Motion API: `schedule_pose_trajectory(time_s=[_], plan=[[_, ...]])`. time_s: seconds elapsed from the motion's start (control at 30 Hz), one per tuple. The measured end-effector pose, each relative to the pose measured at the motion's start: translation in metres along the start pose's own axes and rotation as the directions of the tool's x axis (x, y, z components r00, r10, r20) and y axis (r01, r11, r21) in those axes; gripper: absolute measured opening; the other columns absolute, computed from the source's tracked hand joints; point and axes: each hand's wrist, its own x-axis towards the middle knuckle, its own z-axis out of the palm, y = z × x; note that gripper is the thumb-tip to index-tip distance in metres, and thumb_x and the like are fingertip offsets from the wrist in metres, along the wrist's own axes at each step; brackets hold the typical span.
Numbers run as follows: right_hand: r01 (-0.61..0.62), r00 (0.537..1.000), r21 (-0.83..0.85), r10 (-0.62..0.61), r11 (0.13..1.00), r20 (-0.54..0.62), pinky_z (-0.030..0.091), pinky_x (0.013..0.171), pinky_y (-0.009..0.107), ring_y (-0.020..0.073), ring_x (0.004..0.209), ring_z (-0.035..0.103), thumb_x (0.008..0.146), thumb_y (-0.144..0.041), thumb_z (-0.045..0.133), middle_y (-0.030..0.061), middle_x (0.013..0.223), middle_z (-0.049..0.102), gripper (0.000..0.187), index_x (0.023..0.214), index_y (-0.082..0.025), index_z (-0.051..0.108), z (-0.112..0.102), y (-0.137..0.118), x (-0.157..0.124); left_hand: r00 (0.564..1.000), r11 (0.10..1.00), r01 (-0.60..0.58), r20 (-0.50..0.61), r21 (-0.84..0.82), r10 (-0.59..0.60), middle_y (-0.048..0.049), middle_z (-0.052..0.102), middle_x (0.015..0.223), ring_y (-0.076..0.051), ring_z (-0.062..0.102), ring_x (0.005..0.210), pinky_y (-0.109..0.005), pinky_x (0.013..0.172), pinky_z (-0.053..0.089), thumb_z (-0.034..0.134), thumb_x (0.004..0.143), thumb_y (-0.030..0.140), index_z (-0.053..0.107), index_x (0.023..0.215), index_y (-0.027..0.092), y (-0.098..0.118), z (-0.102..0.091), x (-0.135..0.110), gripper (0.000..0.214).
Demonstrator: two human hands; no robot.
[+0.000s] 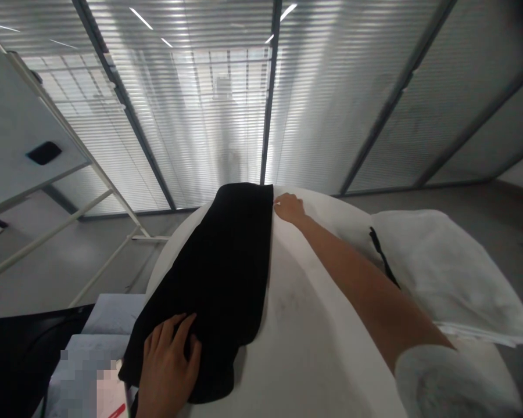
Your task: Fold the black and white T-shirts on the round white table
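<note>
A black garment [218, 273] lies lengthwise, folded, on a white round table [314, 342]. My left hand [168, 363] rests flat on the garment's near end, fingers spread. My right hand [289, 208] reaches out to the garment's far right corner, with its fingers curled at the fabric's edge; whether it pinches the cloth is not clear.
A pile of white cloth [448, 273] lies on the table's right side, with a black strap [381, 255] beside it. Pale folded fabric [113, 316] sits at the lower left. A white metal rack [47, 174] stands to the left. Glass partitions with blinds [244, 104] lie ahead.
</note>
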Motion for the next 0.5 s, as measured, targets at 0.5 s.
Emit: schedule_pose_trajectory(time_s=[0.5], plan=[[-0.252,0.967,-0.315,0.249,0.915,-0.051,0.041,0.094,0.054,0.0377,0.120,0.051,0.091,-0.053,0.042,0.0222,0.130,0.055,0.058,0.138,-0.021,0.050,-0.121,0.165,-0.218,0.999,1.000,-0.002,0.037,0.002,0.002,-0.0086,0.064,0.116,-0.029,0.057,0.105,-0.044,0.088,0.044,0.044,0.089,0.034,0.066,0.116,0.024,-0.004,-0.003,0.000,0.036]])
